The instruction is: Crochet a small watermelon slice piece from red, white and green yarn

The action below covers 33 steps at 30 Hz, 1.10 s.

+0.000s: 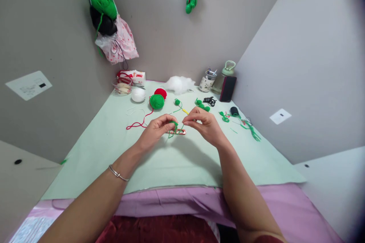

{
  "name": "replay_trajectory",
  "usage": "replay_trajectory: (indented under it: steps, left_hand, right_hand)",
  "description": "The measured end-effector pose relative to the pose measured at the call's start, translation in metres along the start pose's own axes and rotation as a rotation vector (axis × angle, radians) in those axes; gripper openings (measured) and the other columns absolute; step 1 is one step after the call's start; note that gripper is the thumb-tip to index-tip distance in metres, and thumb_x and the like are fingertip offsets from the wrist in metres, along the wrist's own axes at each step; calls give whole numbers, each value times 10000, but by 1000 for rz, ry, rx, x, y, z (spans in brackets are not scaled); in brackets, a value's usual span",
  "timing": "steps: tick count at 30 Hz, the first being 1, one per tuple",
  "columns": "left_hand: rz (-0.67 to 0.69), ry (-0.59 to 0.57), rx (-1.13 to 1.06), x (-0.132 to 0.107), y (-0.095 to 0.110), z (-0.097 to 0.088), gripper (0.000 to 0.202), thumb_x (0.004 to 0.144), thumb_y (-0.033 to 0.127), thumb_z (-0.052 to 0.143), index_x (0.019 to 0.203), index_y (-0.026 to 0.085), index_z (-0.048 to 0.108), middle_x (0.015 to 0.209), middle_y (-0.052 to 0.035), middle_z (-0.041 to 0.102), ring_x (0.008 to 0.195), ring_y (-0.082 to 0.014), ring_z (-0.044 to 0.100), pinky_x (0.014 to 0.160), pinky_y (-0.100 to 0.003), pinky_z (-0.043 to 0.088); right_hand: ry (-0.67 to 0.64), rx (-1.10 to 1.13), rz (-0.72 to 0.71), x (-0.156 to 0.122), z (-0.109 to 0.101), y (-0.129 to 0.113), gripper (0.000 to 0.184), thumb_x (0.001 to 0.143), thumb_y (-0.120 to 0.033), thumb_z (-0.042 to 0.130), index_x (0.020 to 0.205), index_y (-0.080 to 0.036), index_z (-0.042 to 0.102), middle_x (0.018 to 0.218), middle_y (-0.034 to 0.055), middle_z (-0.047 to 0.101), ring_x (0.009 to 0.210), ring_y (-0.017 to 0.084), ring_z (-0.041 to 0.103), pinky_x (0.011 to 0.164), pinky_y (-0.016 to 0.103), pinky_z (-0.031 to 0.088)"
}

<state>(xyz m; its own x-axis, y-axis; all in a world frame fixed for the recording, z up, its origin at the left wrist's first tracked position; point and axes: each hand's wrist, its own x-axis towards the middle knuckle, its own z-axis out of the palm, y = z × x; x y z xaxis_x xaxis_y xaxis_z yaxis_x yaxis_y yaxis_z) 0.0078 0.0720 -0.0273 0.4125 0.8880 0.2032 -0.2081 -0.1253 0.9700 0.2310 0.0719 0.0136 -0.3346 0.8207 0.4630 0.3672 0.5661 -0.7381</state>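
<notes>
Above the middle of the pale green table cover (114,159), my left hand (155,131) pinches a small green crochet piece (173,126) with loose green yarn hanging from it. My right hand (203,123) is closed beside it, fingers pinched on a yellow-handled crochet hook (185,111) that points toward the piece. A small red and white clip (180,132) lies on the cover just under the piece. A silver bangle (118,173) circles my left wrist.
Behind my hands lie a green yarn ball (156,101), red yarn (160,92) with a trailing strand, a white ball (138,95), stuffing (179,83), small green crochet bits (202,105), a pen cup (207,81), a bottle (224,78) and a dark phone (228,88). Bags hang on the wall (111,26).
</notes>
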Motion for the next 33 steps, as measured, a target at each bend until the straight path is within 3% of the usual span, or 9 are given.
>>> replay_trajectory:
  steps: [23,33]
  left_hand:
    - [-15,-56,-21,-1,6,1,145,910,326,717,952,188,706,858,-9,668,836,-173,609,832,-316,470]
    - [-47,-137,-86,-4,6,1,159,911,331,733,952,179,711,857,-13,692,828,-167,588,836,-318,435]
  right_hand:
    - [-36,-21,-54,-2,-3,0,248,954,-484,727,884,-270,831,816,28,625,785,176,597,699,335,463]
    - [-104,55,-59,-1,-2,0,223,940,-456,753,871,-258,829,815,24,632,771,165,606,704,324,480]
